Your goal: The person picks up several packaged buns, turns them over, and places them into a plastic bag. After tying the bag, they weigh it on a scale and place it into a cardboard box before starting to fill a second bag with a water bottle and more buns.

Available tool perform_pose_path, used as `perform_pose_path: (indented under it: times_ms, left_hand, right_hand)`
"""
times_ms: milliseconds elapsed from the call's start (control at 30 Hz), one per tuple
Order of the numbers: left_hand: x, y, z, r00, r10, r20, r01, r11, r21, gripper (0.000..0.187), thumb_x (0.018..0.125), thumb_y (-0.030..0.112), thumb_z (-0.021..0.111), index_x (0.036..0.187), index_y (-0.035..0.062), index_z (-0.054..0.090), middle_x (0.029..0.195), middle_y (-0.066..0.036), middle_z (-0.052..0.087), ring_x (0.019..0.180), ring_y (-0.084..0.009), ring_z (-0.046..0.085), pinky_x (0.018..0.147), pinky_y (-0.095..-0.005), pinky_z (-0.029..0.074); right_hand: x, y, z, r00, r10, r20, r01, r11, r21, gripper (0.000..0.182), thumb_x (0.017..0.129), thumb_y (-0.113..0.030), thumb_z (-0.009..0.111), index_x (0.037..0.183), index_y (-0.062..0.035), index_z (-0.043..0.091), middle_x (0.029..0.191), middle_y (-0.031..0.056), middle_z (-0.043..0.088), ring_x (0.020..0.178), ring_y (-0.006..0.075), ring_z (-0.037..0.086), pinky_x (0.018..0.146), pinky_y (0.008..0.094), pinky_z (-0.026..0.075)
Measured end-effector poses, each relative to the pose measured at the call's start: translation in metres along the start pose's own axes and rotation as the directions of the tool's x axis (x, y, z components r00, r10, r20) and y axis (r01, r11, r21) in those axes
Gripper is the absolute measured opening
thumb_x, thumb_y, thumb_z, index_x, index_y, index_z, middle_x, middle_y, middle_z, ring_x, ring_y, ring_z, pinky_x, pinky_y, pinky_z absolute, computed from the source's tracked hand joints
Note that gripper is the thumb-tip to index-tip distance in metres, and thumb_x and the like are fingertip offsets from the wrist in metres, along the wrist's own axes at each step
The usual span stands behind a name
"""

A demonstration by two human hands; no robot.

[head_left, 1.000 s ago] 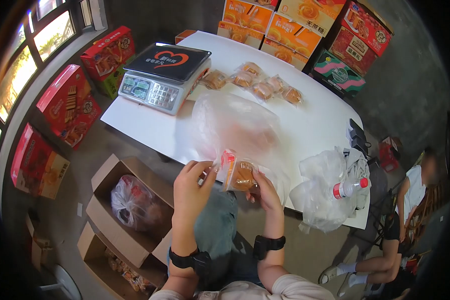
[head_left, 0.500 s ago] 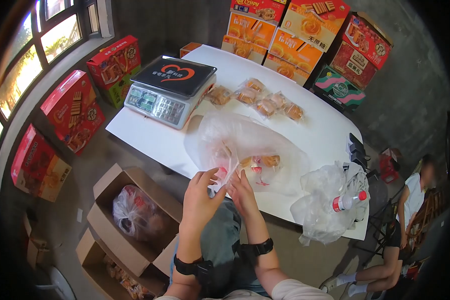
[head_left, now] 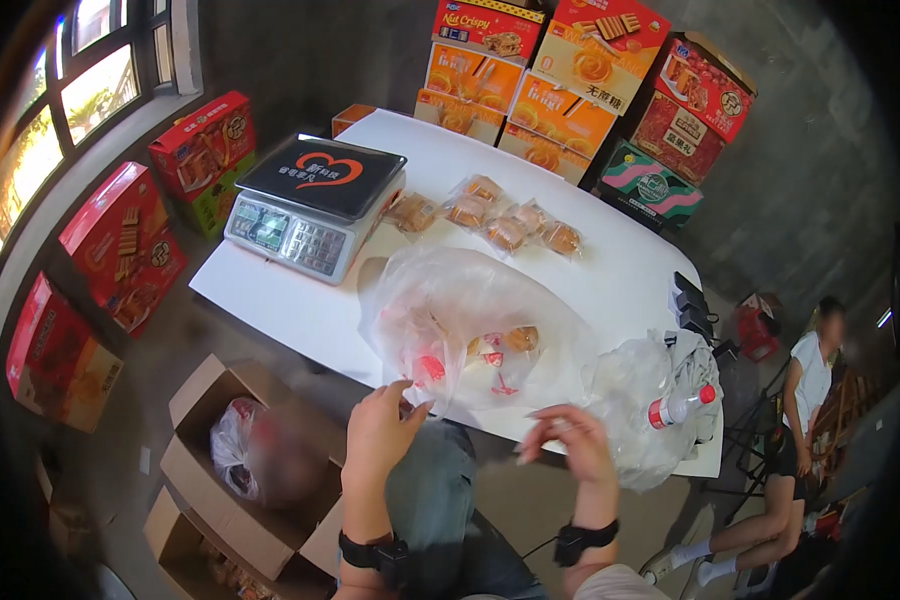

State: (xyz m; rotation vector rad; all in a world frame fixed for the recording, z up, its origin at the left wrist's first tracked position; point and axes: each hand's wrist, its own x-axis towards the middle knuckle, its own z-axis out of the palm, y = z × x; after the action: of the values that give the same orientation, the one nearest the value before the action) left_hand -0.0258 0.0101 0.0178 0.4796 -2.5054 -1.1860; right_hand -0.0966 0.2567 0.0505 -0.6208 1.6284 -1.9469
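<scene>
A clear plastic bag (head_left: 490, 290) with red print and some brown packaged food inside lies on the white table (head_left: 270, 300). My left hand (head_left: 382, 425) is at the bag's lower left edge, thumb and fingertips close together; whether a bit of plastic is between them is too small to tell. My right hand (head_left: 573, 440) is off the bag, in front of the table edge, with its fingers apart and nothing in them. Several wrapped buns (head_left: 505, 232) lie behind the bag, near a digital scale (head_left: 310, 200).
Crumpled plastic bags (head_left: 630, 400) and a bottle (head_left: 682, 407) lie at the table's right end. Open cartons (head_left: 205, 470) stand on the floor at left, one holding a tied bag (head_left: 238, 445). Gift boxes (head_left: 570, 90) are stacked behind. A person (head_left: 805, 400) sits at right.
My right hand has let go of the bag and moved right, its fingers spreading. My left hand has shifted slightly down and left. The bag lies flatter and wider, and the view has shifted.
</scene>
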Motion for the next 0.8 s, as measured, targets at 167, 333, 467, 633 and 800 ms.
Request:
perform_pose_path:
  times_ms: [167, 333, 467, 633, 800]
  left_hand:
    - [0.005, 0.002, -0.003, 0.999, -0.002, -0.036, 0.002, 1.0, 0.003, 0.03, 0.076, 0.024, 0.063, 0.095, 0.0018, 0.061, 0.071, -0.013, 0.059, 0.065, -0.0265, 0.058, 0.06, -0.0356, 0.045]
    - [0.001, -0.008, -0.023, 0.986, -0.088, -0.142, 0.1, 0.992, 0.079, 0.033, 0.077, 0.023, 0.061, 0.101, 0.0005, 0.058, 0.074, -0.013, 0.059, 0.068, -0.0287, 0.057, 0.063, -0.0379, 0.045]
    - [-0.008, -0.039, -0.025, 0.973, -0.219, -0.07, 0.23, 0.934, 0.275, 0.047, 0.078, 0.031, 0.059, 0.113, -0.0004, 0.051, 0.083, -0.016, 0.059, 0.078, -0.0315, 0.056, 0.068, -0.0398, 0.044]
    - [-0.005, -0.06, -0.032, 0.891, -0.448, 0.07, 0.386, 0.83, 0.403, 0.055, 0.08, 0.04, 0.054, 0.117, -0.0011, 0.048, 0.089, -0.017, 0.058, 0.085, -0.033, 0.056, 0.073, -0.0413, 0.044]
    - [-0.004, -0.06, -0.032, 0.922, -0.366, 0.123, 0.317, 0.9, 0.298, 0.054, 0.081, 0.038, 0.053, 0.117, -0.002, 0.048, 0.09, -0.018, 0.058, 0.084, -0.0338, 0.056, 0.073, -0.0411, 0.044]
  right_hand:
    - [0.108, -0.095, -0.053, 0.924, -0.354, -0.146, 0.228, 0.816, -0.532, 0.028, 0.088, -0.022, 0.045, 0.093, 0.0034, 0.056, 0.066, 0.0099, 0.059, 0.058, 0.016, 0.057, 0.056, 0.0277, 0.046]
    - [0.311, -0.062, -0.155, 0.948, -0.263, -0.178, -0.057, 0.411, -0.91, 0.043, 0.079, -0.031, 0.059, 0.11, -0.0023, 0.052, 0.079, 0.0105, 0.062, 0.069, 0.0199, 0.06, 0.064, 0.0322, 0.048]
    - [0.378, 0.014, -0.17, 0.97, -0.174, -0.17, -0.174, -0.007, -0.985, 0.071, 0.069, -0.038, 0.066, 0.128, -0.0097, 0.038, 0.116, 0.0199, 0.05, 0.109, 0.0326, 0.047, 0.091, 0.041, 0.038]
    - [0.381, 0.083, -0.156, 0.976, -0.08, -0.204, -0.217, -0.245, -0.945, 0.08, 0.067, -0.031, 0.069, 0.135, -0.024, 0.027, 0.132, 0.019, 0.035, 0.122, 0.0354, 0.032, 0.098, 0.0451, 0.03]
    - [0.363, 0.09, -0.152, 0.933, -0.199, -0.3, -0.294, 0.062, -0.954, 0.082, 0.069, -0.024, 0.069, 0.136, -0.0279, 0.023, 0.129, 0.0162, 0.039, 0.12, 0.0345, 0.035, 0.093, 0.0508, 0.034]
